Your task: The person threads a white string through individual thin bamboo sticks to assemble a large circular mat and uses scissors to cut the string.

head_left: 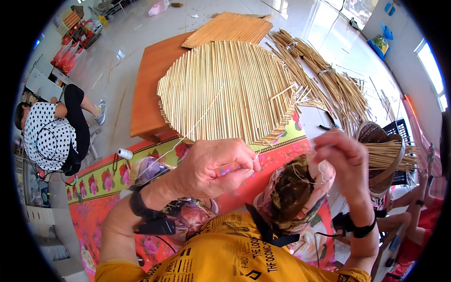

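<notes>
My left hand (218, 167) is closed in a pinch on a thin white thread (199, 118), just in front of the near rim of a round mat of straw stalks (221, 89). The thread crosses the mat's left half and runs down past my left wrist. Over my right knee, my right hand (345, 160) is raised and smeared by motion; loose loops of thread hang beside its fingers. Whether it grips the thread I cannot make out. Several short stalks (307, 96) stick out at the mat's right edge.
A white thread spool (125, 153) stands on the floral cloth (96, 202) at left. Under the mat is an orange-brown wooden table (152, 80), with another stalk panel (228, 29) behind. Stalk bundles (333, 77), pliers (330, 123) and a basket (390, 171) lie right. A person (49, 134) sits left.
</notes>
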Available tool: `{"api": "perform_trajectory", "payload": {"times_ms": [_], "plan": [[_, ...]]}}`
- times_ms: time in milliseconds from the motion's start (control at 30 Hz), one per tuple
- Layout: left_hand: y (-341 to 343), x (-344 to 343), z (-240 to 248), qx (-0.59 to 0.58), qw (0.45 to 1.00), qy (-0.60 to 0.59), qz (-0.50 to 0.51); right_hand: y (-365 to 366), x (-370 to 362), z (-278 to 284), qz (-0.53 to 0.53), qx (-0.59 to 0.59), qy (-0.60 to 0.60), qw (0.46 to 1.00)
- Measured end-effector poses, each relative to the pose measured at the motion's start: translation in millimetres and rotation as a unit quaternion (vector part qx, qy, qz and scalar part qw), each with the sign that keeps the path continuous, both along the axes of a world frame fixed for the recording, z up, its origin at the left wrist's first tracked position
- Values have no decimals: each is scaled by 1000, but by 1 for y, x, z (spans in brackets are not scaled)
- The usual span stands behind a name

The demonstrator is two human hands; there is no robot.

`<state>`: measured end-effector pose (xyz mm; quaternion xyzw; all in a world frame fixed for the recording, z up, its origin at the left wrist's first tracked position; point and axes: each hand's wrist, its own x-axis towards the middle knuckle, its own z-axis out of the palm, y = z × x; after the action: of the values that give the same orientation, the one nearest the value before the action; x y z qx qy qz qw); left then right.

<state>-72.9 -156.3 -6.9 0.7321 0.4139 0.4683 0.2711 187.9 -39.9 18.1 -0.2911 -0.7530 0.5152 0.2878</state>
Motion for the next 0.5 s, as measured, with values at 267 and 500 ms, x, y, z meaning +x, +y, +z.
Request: {"api": "perform_trajectory", "payload": {"times_ms": [267, 500], "plan": [[13, 9, -12, -81, 995, -19, -57, -19, -46, -17, 93, 165, -51, 981], [19, 46, -14, -227, 943, -244, -7, -29, -9, -14, 28, 228, -70, 971]]}}
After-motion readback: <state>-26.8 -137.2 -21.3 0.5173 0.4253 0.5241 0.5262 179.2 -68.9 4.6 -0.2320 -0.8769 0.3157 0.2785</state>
